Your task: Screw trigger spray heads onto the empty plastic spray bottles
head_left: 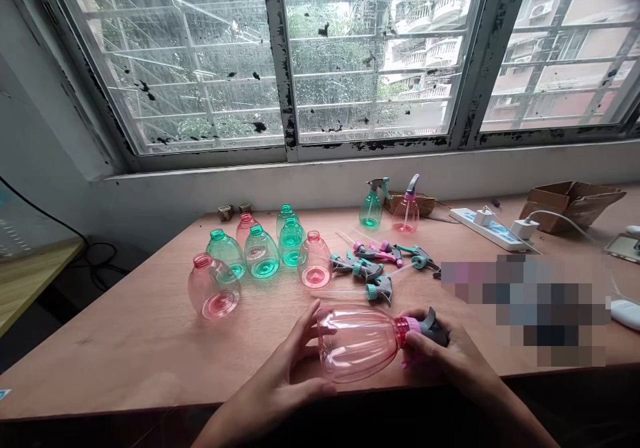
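A clear pink spray bottle (357, 343) lies on its side at the near edge of the wooden table (125, 348). My left hand (285, 381) wraps its base end. My right hand (445, 358) grips the grey trigger sprayer head (433, 328) fitted with a pink collar on the bottle's neck. A small heap of loose trigger heads (377, 265) with thin dip tubes lies just beyond the bottle.
Several empty pink and green bottles (260, 255) stand at the centre left. Two assembled spray bottles (390, 208) stand near the wall. A white power strip (493, 227) and cardboard box (570, 203) lie at the right, beside a blurred patch. Barred windows rise behind.
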Demonstrator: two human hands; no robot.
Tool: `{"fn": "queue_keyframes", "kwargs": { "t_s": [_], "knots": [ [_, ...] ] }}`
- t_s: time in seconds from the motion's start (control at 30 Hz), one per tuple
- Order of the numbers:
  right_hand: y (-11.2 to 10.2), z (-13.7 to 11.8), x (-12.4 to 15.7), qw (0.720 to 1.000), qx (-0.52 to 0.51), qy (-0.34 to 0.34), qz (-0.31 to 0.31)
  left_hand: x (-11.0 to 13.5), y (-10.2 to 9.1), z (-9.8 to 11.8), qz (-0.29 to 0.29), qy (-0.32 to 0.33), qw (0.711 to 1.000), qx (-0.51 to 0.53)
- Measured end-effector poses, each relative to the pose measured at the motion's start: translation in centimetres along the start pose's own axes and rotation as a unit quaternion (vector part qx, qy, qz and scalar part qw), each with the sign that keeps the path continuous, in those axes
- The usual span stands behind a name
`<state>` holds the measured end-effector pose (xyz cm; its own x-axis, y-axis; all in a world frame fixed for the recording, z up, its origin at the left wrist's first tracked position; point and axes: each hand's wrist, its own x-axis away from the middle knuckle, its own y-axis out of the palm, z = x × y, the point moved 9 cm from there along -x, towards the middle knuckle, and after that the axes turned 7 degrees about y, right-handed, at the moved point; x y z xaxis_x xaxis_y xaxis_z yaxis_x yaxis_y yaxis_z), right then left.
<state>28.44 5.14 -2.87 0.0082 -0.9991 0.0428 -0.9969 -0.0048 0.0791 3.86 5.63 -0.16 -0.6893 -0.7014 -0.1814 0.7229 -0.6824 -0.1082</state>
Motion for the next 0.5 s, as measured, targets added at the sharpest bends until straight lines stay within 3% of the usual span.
{"fn": "queue_keyframes", "kwargs": {
  "t_s": [0.5],
  "knots": [
    [0.12, -0.05, 0.00, 1.000, 0.003, 0.009, 0.001, 0.18, 0.11, -0.46, -0.002, -0.018, 1.000, 0.010]
  ]
}}
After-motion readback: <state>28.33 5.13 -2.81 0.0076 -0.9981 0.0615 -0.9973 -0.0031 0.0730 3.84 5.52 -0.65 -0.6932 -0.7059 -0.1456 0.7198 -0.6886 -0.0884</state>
